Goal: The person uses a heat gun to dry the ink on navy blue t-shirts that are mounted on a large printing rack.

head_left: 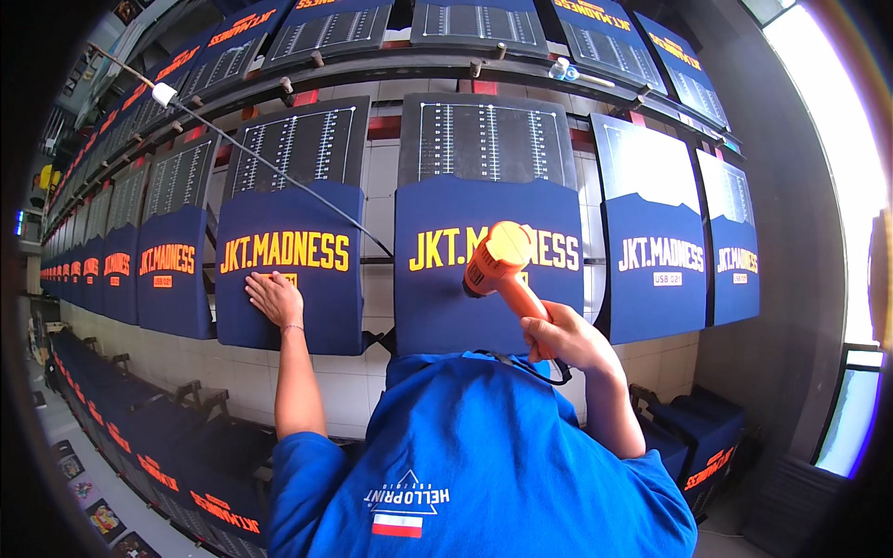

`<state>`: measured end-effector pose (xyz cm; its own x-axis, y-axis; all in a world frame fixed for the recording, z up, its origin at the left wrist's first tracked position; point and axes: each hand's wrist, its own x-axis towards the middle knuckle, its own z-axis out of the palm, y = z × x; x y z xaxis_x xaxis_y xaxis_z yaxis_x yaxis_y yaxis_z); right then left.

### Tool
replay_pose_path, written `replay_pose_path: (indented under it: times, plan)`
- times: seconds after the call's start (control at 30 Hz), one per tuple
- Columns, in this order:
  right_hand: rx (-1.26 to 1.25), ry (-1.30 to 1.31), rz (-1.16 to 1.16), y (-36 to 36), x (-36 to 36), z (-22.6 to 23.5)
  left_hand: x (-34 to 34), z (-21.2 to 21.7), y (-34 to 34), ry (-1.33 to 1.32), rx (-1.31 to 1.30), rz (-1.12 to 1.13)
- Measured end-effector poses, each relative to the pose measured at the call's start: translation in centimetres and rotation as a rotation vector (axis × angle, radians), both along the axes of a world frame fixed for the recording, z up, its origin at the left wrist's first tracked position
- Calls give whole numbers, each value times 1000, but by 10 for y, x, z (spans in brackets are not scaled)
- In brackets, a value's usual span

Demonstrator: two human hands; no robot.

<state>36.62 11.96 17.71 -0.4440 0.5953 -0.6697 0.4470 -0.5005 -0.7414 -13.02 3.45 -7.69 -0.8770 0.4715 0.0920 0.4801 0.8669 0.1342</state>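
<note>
My left hand [276, 299] lies flat, fingers stretched out, on a navy shirt [242, 321] with yellow printed lettering, touching just below the large letters. My right hand [567, 337] is closed around the handle of an orange hair dryer [509, 244] with a dark nozzle. The dryer is held above a second navy shirt [428, 321] with the same yellow print, hiding part of its lettering. Its nozzle points down and to the left. Both shirts are stretched over dark boards marked with white scales [488, 139].
To the right, more navy shirts [654, 302] carry white and orange print. A long row of shirt boards [172, 288] runs left, with another row beyond a metal rail [400, 65]. A thin rod [279, 172] with a cord slants across. Below left are more printed shirts [223, 507].
</note>
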Motion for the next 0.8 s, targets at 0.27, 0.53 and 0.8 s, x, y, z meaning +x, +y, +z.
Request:
replay_pose_path:
  times: [0.27,0.53,0.8]
  plan:
    - [8,22,-53,-4,-5,-3,15,-7,2,42,13,-74]
    - [-10,34,-84,-4,-8,-2,42,-6,-10,32,-10,-236]
    - [-11,17,-72,4,-6,4,4,-5,-20,12,34,-42]
